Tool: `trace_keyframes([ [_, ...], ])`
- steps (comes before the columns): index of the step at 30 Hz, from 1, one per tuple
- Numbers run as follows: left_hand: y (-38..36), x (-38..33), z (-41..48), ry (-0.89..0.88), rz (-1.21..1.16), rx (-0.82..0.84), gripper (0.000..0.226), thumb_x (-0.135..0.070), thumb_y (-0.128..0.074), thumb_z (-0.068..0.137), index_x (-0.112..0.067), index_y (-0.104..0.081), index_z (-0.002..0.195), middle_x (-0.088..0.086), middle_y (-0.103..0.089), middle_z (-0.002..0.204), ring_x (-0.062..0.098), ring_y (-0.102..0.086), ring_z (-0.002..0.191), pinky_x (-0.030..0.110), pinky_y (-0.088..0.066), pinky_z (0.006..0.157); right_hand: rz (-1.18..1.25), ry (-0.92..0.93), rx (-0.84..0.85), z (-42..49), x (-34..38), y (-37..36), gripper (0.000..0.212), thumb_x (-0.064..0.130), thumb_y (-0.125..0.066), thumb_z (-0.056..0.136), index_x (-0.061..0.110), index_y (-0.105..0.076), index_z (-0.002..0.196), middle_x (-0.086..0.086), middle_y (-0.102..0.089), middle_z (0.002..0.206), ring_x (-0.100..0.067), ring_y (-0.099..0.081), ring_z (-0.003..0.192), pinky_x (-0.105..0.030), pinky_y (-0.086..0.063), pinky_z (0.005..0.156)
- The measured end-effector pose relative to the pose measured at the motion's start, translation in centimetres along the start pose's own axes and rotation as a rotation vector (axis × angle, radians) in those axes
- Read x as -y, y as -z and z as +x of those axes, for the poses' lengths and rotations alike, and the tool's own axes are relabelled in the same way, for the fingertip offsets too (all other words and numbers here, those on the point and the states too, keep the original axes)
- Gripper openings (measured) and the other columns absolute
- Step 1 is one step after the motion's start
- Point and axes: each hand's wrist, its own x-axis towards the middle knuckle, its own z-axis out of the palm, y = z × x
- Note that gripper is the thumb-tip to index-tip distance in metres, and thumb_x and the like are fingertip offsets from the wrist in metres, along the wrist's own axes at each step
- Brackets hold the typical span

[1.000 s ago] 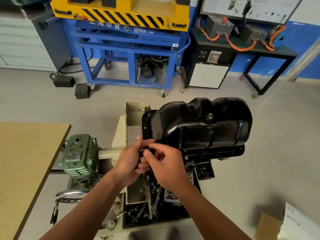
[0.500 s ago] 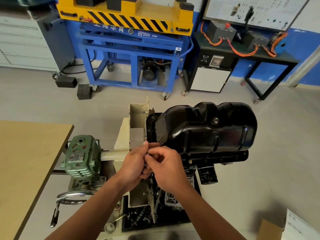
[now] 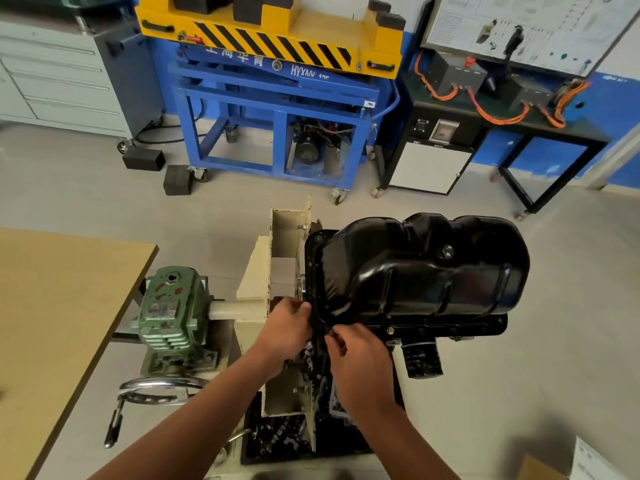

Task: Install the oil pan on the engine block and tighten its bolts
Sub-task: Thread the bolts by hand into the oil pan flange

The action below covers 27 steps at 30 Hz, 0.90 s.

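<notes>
We see the black oil pan (image 3: 415, 271) sitting belly-up on top of the engine block (image 3: 313, 372), which hangs in a cream stand (image 3: 277, 268). Very little of the block shows beneath the pan. The pan's flange (image 3: 450, 330) runs along its near edge, and both hands meet at the near left corner of that flange.

Our left hand (image 3: 287, 329) comes in from the stand's side. Its fingers are curled and its thumb lies on the flange edge, so it grips the pan's corner. Our right hand (image 3: 360, 355) sits just beside it, almost touching it, with its thumb and forefinger drawn together against the flange from below. We cannot tell whether anything small is held between them. The body of the pan lies beyond and to the right of both hands, well clear of the fingers.

A bright bolt head (image 3: 390, 330) sits in the near flange just right of the right hand. A drain plug (image 3: 446, 251) shows on the pan's upper wall. A black oil filter (image 3: 420, 358) hangs below the flange, right of the right wrist.

At the stand's left end there is a green gearbox (image 3: 169, 313) with a chrome handwheel (image 3: 162, 386) below it. Its left side is next to the right edge of a wooden table (image 3: 52, 323). A tray of dark parts (image 3: 277, 441) lies at the stand's foot.
</notes>
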Motion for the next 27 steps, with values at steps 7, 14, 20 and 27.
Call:
trace_keyframes([
  [7, -0.2, 0.6, 0.6, -0.045, 0.172, 0.066, 0.024, -0.018, -0.045, 0.106, -0.007, -0.066, 0.11, -0.003, -0.058, 0.064, 0.01, -0.051, 0.05, 0.024, -0.038, 0.049, -0.022, -0.092, 0.105, 0.7, 0.9, 0.2, 0.018, 0.035, -0.059, 0.098, 0.02, -0.068, 0.095, 0.006, -0.063, 0.093, -0.011, -0.059, 0.082, -0.026, -0.05, 0.069],
  [14, -0.7, 0.7, 0.4, -0.095, 0.283, 0.047, 0.021, -0.02, -0.048, 0.105, -0.011, -0.062, 0.118, 0.01, -0.072, 0.103, 0.032, -0.069, 0.095, 0.041, -0.057, 0.082, -0.172, -0.235, 0.198, 2.2, 2.3, 0.3, 0.019, 0.035, -0.055, 0.099, 0.02, -0.067, 0.094, 0.0, -0.065, 0.091, -0.019, -0.065, 0.085, -0.035, -0.056, 0.073],
  [20, -0.9, 0.9, 0.7, -0.124, 0.365, 0.062, 0.021, -0.022, -0.051, 0.103, -0.012, -0.061, 0.118, 0.007, -0.07, 0.096, 0.023, -0.064, 0.079, 0.032, -0.049, 0.069, -0.25, -0.213, 0.271, 2.7, 3.0, 0.5, 0.017, 0.024, -0.049, 0.103, 0.017, -0.064, 0.106, -0.005, -0.063, 0.105, -0.025, -0.063, 0.099, -0.035, -0.052, 0.077],
  [27, -0.7, 0.6, 1.0, -0.162, 0.464, 0.078, 0.025, -0.025, -0.053, 0.102, -0.013, -0.062, 0.121, 0.008, -0.07, 0.112, 0.026, -0.065, 0.099, 0.034, -0.051, 0.086, -0.266, -0.134, 0.318, 2.0, 3.5, -0.2, 0.022, 0.01, -0.047, 0.101, 0.014, -0.06, 0.118, -0.008, -0.058, 0.118, -0.025, -0.06, 0.108, -0.036, -0.052, 0.088],
])
